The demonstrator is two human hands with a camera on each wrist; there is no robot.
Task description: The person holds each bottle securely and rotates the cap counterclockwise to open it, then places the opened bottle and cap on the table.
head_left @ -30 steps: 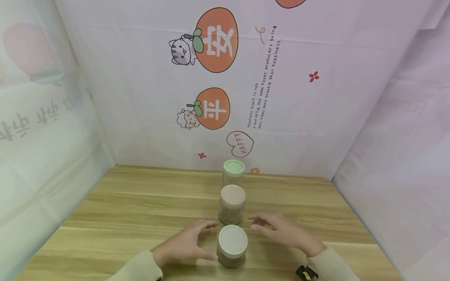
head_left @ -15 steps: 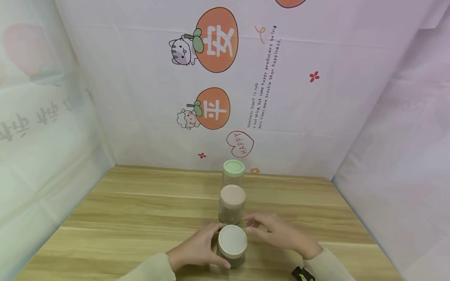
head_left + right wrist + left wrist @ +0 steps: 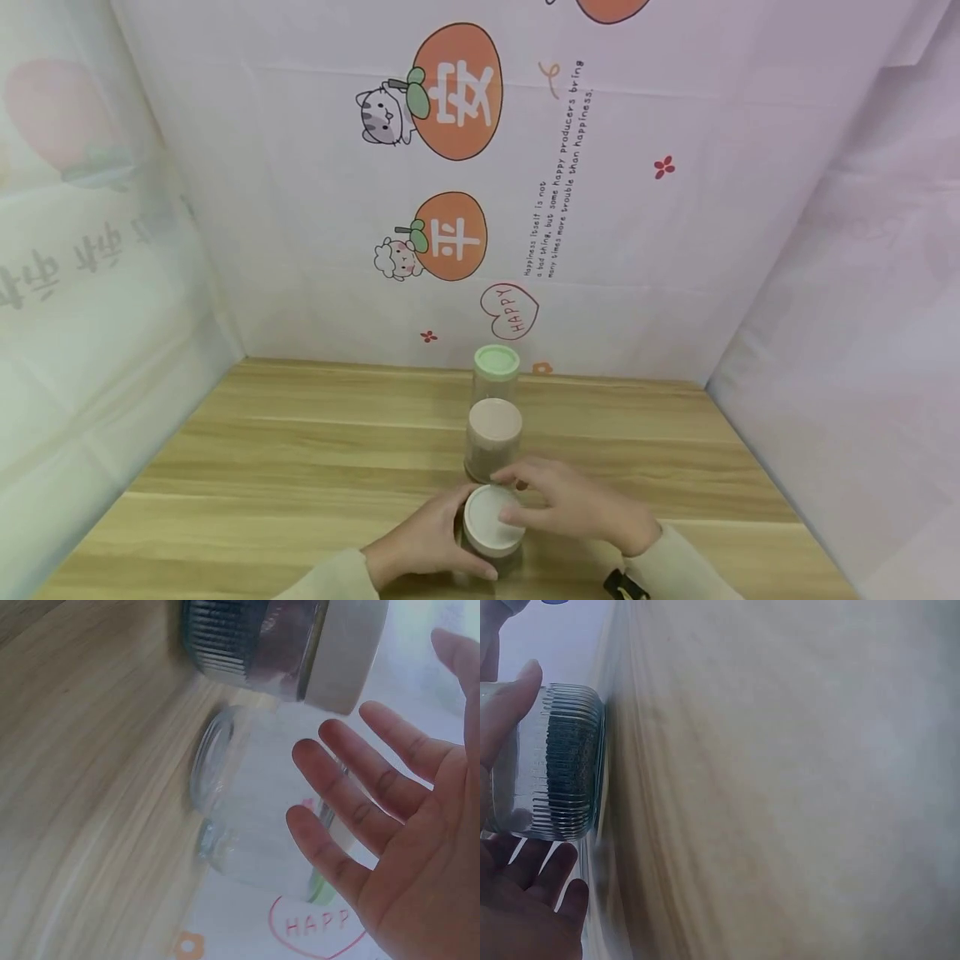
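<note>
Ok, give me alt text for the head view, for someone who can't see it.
A person's left hand wraps around the nearest jar of three on a wooden table, while the right hand is at its pale lid. Beyond it, in line, stand a beige-lidded jar and a green-lidded jar, before a printed white backdrop.

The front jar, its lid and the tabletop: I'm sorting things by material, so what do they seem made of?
Front jar: probably glass, possibly plastic; transparent and glossy, with ribs near the base. Lid: likely plastic, opaque and pale with little shine. Tabletop: wood or a woodgrain laminate, judging by its long grain streaks; the finish looks satin.
</note>
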